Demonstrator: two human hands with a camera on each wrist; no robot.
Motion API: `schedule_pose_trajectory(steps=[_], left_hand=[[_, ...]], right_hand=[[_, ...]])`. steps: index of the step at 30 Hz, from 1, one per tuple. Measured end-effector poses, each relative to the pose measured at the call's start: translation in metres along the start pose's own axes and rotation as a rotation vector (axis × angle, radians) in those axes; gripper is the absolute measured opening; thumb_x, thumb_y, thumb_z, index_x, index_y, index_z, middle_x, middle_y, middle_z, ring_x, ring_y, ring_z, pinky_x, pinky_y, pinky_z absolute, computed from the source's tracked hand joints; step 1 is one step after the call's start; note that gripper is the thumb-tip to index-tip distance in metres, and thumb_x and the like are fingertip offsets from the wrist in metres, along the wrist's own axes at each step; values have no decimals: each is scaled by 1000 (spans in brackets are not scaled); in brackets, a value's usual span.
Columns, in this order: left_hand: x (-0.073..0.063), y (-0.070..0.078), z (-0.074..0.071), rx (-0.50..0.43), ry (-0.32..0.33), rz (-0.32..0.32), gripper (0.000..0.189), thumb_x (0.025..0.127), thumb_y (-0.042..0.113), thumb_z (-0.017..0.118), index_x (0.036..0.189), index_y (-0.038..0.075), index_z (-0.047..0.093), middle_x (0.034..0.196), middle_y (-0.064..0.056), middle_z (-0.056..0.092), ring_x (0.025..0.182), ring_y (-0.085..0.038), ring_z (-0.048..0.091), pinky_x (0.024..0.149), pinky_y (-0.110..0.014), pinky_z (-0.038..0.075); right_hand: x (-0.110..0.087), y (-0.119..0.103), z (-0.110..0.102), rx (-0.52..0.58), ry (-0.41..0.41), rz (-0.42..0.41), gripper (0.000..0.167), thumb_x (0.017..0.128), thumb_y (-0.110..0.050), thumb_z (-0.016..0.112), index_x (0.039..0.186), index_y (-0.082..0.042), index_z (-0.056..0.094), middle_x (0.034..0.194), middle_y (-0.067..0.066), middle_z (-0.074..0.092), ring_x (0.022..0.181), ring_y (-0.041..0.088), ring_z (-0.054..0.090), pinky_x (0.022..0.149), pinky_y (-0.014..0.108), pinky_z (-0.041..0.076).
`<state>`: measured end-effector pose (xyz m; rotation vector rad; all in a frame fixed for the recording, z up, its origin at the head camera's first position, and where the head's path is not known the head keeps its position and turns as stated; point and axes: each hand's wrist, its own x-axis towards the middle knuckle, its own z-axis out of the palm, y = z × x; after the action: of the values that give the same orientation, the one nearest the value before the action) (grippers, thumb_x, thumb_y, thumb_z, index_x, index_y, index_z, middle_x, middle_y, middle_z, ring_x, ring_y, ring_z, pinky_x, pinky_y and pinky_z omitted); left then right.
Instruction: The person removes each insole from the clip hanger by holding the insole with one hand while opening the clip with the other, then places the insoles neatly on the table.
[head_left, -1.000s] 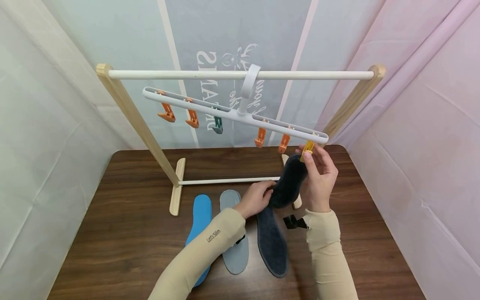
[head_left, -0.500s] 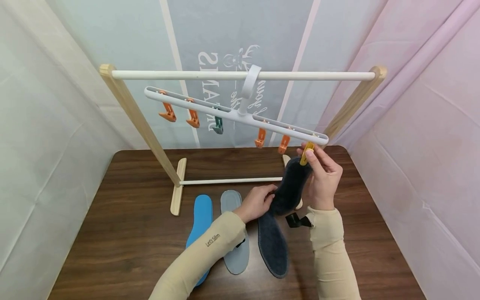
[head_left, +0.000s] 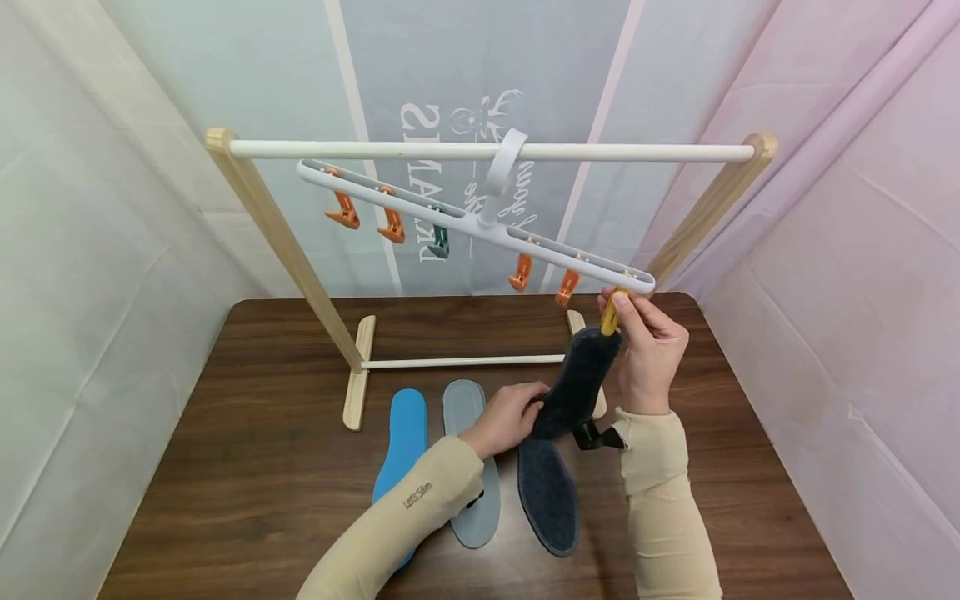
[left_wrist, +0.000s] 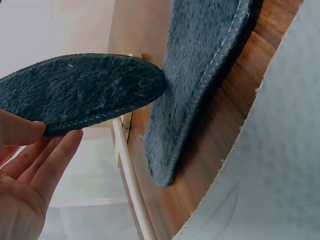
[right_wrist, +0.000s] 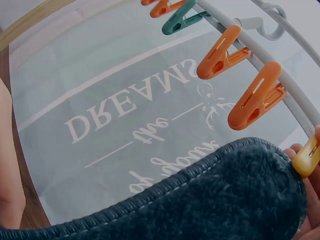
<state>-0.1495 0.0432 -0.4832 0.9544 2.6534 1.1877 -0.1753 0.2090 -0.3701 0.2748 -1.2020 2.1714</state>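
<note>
A dark fuzzy insole [head_left: 581,379] hangs at a slant below the right end of a white clip hanger [head_left: 472,223]. My left hand [head_left: 506,417] pinches its lower edge between thumb and fingers, as the left wrist view shows on the insole [left_wrist: 85,90]. At its upper end, my right hand [head_left: 651,346] pinches the yellow clip [head_left: 611,313]. In the right wrist view the yellow clip [right_wrist: 306,159] sits over the insole's tip [right_wrist: 260,175]. A second dark insole [head_left: 549,500] lies on the table under the held one.
A grey insole [head_left: 476,508] and a blue insole [head_left: 405,433] lie to the left on the wooden table [head_left: 247,467]. Orange clips [head_left: 390,218] and a green clip [head_left: 439,236] hang from the hanger. The hanger hooks over the rack's white bar [head_left: 360,150].
The hanger's left end has risen slightly. The yellow clip has turned more edge-on and the insole hangs a little lower, both hands still holding on.
</note>
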Motion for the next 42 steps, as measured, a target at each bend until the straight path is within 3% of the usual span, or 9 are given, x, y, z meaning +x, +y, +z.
schedule_pose_trajectory(steps=[7,14,25,33,42], left_hand=[[-7,1,0,-45,25,-13,24,99,8,52,120,4,61,114,-11,67,94,-16,66,77,-21,53],[-15,0,2,-111,36,-18,21,97,8,54,116,3,63,99,-9,68,79,-12,62,69,-17,50],[-32,0,11,-209,-18,-45,20,97,6,54,116,2,62,100,-10,67,87,-12,65,75,-18,52],[-43,-2,19,-263,-46,-87,20,97,5,54,115,1,62,97,-10,67,84,-10,65,73,-17,52],[-51,0,27,-510,-85,-192,19,95,-1,53,113,-5,58,99,-16,63,85,-20,67,67,-17,55]], right_hand=[[-1,-3,-2,4,-42,17,21,86,10,64,104,18,65,88,21,73,77,27,73,77,35,58],[-2,-3,-3,-9,-98,42,28,88,7,62,115,16,61,98,21,72,85,26,72,83,33,57],[-3,1,-5,33,-86,21,31,89,6,61,120,10,61,108,20,69,100,27,68,93,34,53],[-7,4,-8,65,-87,39,35,90,5,60,124,11,57,113,21,67,105,28,66,98,35,50],[-7,8,-12,31,-74,43,35,91,7,57,125,14,55,114,21,67,107,28,65,98,35,49]])
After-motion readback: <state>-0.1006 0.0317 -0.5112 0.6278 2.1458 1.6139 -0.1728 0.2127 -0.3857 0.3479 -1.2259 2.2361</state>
